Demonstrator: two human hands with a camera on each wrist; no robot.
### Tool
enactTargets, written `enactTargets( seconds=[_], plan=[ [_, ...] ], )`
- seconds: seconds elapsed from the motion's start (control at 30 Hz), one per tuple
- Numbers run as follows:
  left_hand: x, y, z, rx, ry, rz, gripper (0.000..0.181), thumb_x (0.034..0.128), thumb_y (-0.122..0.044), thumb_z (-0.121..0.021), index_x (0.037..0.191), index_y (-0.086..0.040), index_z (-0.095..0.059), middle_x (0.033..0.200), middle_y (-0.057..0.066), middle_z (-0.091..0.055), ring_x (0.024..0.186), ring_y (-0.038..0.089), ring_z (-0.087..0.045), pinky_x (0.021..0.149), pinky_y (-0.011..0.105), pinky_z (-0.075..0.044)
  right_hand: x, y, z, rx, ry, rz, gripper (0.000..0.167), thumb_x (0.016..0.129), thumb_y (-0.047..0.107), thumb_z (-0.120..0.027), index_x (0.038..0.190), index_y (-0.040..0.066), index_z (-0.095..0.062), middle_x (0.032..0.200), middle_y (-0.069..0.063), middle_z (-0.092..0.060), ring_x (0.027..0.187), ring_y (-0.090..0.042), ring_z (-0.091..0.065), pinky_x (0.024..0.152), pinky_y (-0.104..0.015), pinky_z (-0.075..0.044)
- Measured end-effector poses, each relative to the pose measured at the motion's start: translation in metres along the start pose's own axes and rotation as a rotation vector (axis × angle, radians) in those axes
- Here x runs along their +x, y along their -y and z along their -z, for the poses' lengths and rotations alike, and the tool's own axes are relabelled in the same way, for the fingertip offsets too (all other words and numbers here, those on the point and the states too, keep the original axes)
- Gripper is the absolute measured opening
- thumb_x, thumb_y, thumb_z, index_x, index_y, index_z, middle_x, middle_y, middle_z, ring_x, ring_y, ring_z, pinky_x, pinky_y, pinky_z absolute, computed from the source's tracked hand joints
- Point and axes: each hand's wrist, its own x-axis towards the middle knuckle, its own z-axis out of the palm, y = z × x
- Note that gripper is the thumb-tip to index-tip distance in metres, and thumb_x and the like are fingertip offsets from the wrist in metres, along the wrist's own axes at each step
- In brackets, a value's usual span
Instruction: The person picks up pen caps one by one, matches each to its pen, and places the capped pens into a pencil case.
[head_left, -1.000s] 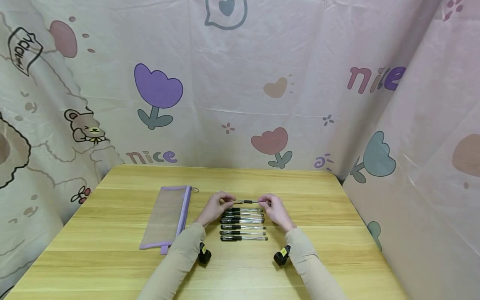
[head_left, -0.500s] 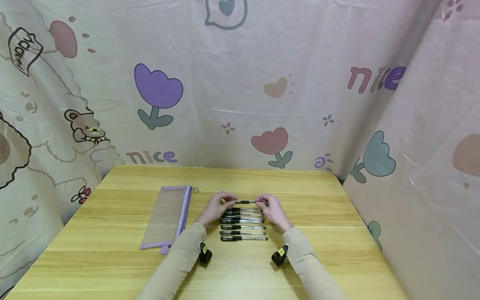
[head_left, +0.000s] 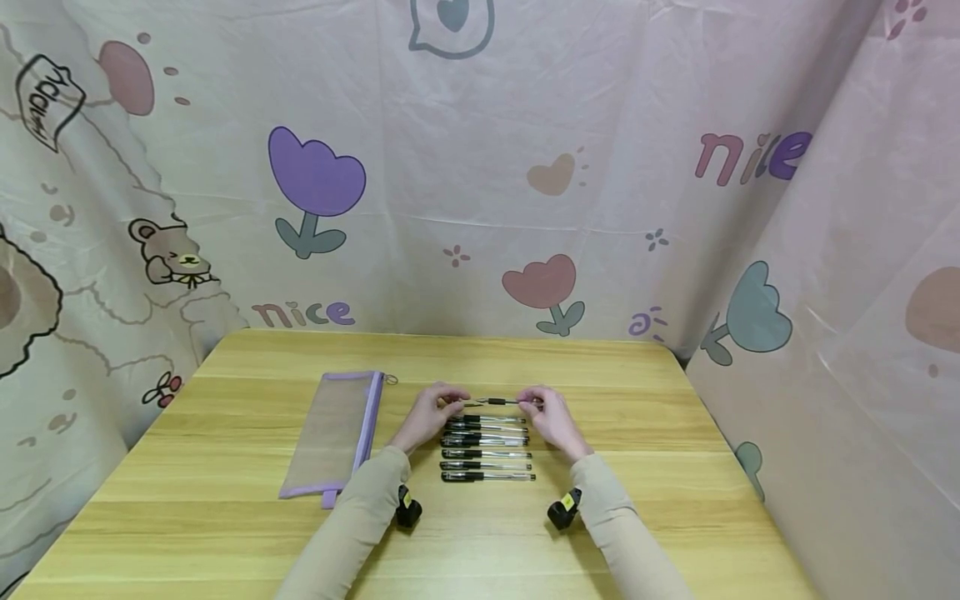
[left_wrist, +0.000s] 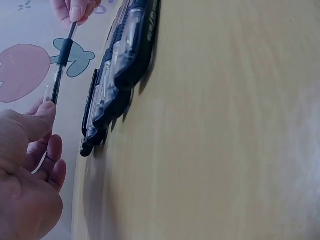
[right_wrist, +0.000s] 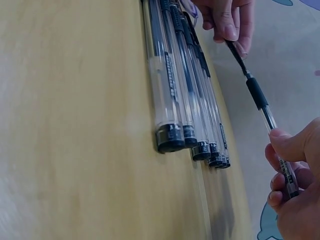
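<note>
Above the far end of a row of pens, my left hand (head_left: 430, 414) pinches the dark cap (right_wrist: 235, 54) of a gel pen between thumb and fingers. My right hand (head_left: 551, 421) grips the clear barrel (right_wrist: 270, 120) of that pen, thumb on top and fingers curled under. Between the hands the black rubber grip (right_wrist: 257, 93) shows bare, its tip end pointing at the cap. Whether tip and cap touch I cannot tell. Several capped gel pens (head_left: 486, 454) lie side by side on the table just nearer, black caps to the left.
A mesh zip pouch (head_left: 330, 437) with purple edging lies flat on the wooden table (head_left: 637, 517), left of the pens. A patterned curtain (head_left: 450, 208) hangs behind the table's far edge and along both sides.
Half a second ago my right hand was slightly further left; it has moved back right, and the grip with it, so the hands stand wider apart. The pen row has not moved.
</note>
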Motion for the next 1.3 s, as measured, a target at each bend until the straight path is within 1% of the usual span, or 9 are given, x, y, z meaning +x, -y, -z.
enactTargets(
  seconds=[0.13,0.23,0.4,0.7,0.83,1.03,1.17,1.3],
  plan=[
    [-0.0003,0.0008,-0.0001,0.005,-0.013,0.011,0.018,0.0938,-0.003,-0.066,0.11,-0.006,-0.074,0.105,0.009,-0.068,0.098,0.02,-0.06,0.089,0.036,-0.049,0.0,-0.0012,0.0003,0.007,-0.004,-0.006,0.017,0.094,0.001,-0.064,0.109,-0.001,-0.071,0.101,-0.012,-0.072,0.093,-0.022,-0.066,0.087,-0.04,-0.057],
    [-0.0002,0.0002,-0.0003,0.015,-0.014,0.01,0.018,0.0933,-0.003,-0.067,0.109,-0.006,-0.074,0.106,0.008,-0.068,0.099,0.021,-0.061,0.089,0.037,-0.05,0.0001,-0.0007,0.0001,0.007,-0.002,0.007,0.016,0.094,0.001,-0.064,0.108,-0.001,-0.071,0.101,-0.012,-0.072,0.092,-0.022,-0.067,0.087,-0.04,-0.057],
    [0.0001,-0.0022,-0.001,0.018,0.003,0.002,0.017,0.0934,-0.004,-0.067,0.109,-0.007,-0.075,0.105,0.008,-0.069,0.098,0.02,-0.061,0.088,0.037,-0.05,-0.0001,0.0016,-0.0019,-0.006,0.002,0.035,0.015,0.094,0.002,-0.064,0.106,0.0,-0.072,0.101,-0.012,-0.073,0.093,-0.022,-0.068,0.088,-0.041,-0.057],
    [0.0002,-0.0038,-0.0029,0.005,0.035,0.011,0.016,0.0945,-0.005,-0.066,0.108,-0.008,-0.075,0.105,0.008,-0.069,0.095,0.017,-0.061,0.084,0.033,-0.049,-0.0005,0.0031,-0.0059,-0.009,0.031,0.042,0.015,0.095,0.003,-0.063,0.107,0.001,-0.072,0.104,-0.013,-0.073,0.095,-0.023,-0.068,0.088,-0.04,-0.058],
    [-0.0004,-0.0037,-0.0022,0.004,0.044,-0.006,0.016,0.0952,-0.006,-0.066,0.109,-0.007,-0.074,0.104,0.009,-0.069,0.095,0.017,-0.061,0.083,0.031,-0.048,-0.0002,0.0029,-0.0063,-0.004,0.039,0.037,0.015,0.096,0.005,-0.063,0.108,0.002,-0.072,0.106,-0.012,-0.073,0.097,-0.023,-0.068,0.09,-0.041,-0.057],
    [-0.0013,-0.0008,0.0,-0.005,0.067,-0.047,0.019,0.0968,-0.009,-0.064,0.113,-0.005,-0.073,0.108,0.011,-0.072,0.097,0.019,-0.063,0.084,0.03,-0.048,0.0004,0.0034,-0.0069,0.021,0.04,0.058,0.013,0.095,0.002,-0.064,0.105,0.003,-0.073,0.104,-0.012,-0.073,0.095,-0.022,-0.068,0.087,-0.039,-0.057],
    [-0.0014,0.002,0.0014,-0.009,0.077,-0.069,0.022,0.0983,-0.013,-0.063,0.116,-0.003,-0.071,0.111,0.012,-0.074,0.096,0.021,-0.065,0.084,0.029,-0.048,-0.0003,0.0038,-0.0069,0.061,0.046,0.054,0.013,0.094,0.003,-0.065,0.105,0.004,-0.073,0.104,-0.012,-0.073,0.094,-0.022,-0.069,0.086,-0.035,-0.058],
    [-0.0017,0.0028,0.0028,-0.016,0.073,-0.064,0.021,0.0982,-0.014,-0.063,0.115,-0.005,-0.072,0.11,0.012,-0.075,0.093,0.02,-0.066,0.083,0.028,-0.049,-0.0009,0.0035,-0.0065,0.094,0.058,0.045,0.013,0.095,0.005,-0.066,0.105,0.003,-0.073,0.103,-0.012,-0.073,0.093,-0.021,-0.069,0.082,-0.029,-0.057]
  ],
)
